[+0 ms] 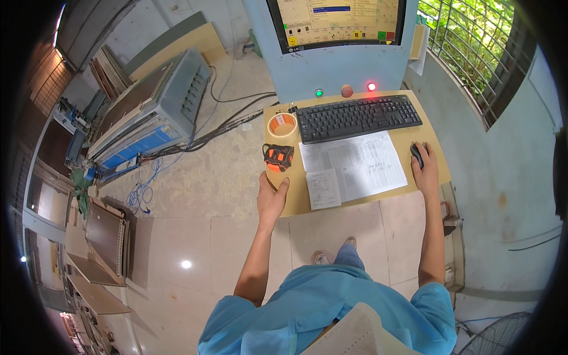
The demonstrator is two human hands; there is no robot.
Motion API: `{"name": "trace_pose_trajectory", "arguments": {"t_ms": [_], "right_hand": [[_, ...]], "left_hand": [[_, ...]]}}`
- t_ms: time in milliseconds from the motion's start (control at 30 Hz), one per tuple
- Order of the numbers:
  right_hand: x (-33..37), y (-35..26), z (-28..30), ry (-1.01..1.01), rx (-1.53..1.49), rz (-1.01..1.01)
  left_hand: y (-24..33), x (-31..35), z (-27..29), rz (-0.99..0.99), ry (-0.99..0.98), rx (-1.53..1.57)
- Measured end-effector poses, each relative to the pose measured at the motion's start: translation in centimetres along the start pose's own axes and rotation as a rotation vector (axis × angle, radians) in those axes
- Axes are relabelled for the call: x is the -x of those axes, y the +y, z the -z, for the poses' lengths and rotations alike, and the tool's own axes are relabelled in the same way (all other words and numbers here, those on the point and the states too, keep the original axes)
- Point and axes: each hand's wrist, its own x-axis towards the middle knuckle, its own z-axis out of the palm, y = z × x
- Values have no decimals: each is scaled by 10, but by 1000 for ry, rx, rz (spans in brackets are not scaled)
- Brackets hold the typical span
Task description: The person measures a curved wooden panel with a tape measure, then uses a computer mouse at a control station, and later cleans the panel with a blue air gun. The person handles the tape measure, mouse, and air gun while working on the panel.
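My right hand [427, 167] lies over a black computer mouse [417, 155] at the right side of the wooden desk board [290, 204]. My left hand [271, 197] rests at the board's left edge, thumb apart from the fingers and nothing seen in it; the fingertips are partly hidden. Just beyond it sits an orange and black tape measure [278, 157], with a roll of tape [283, 125] behind that. A black keyboard [359, 118] spans the back of the board. In front of it lie a printed sheet [373, 163] and a smaller written slip [323, 189].
A monitor [340, 23] is set in the blue cabinet [313, 74], above a green light, a red knob and a lit red light. Cables [236, 121] cross the floor toward a blue-grey machine [154, 112]. A barred window [467, 53] and a fan [497, 337] are on the right.
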Motion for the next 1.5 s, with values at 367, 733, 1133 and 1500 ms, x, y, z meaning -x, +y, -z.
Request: {"name": "trace_pose_trajectory", "arguments": {"t_ms": [367,733,1133,1500], "right_hand": [[-1,-2,2,-17,-14,14],[1,0,2,6,-35,-3],[2,1,1,37,-22,-10],[1,0,2,26,-5,-29]], "left_hand": [[11,5,2,10,8,-6],[8,4,1,-7,20,8],[2,1,0,-4,19,15],[7,3,2,70,17,48]]}}
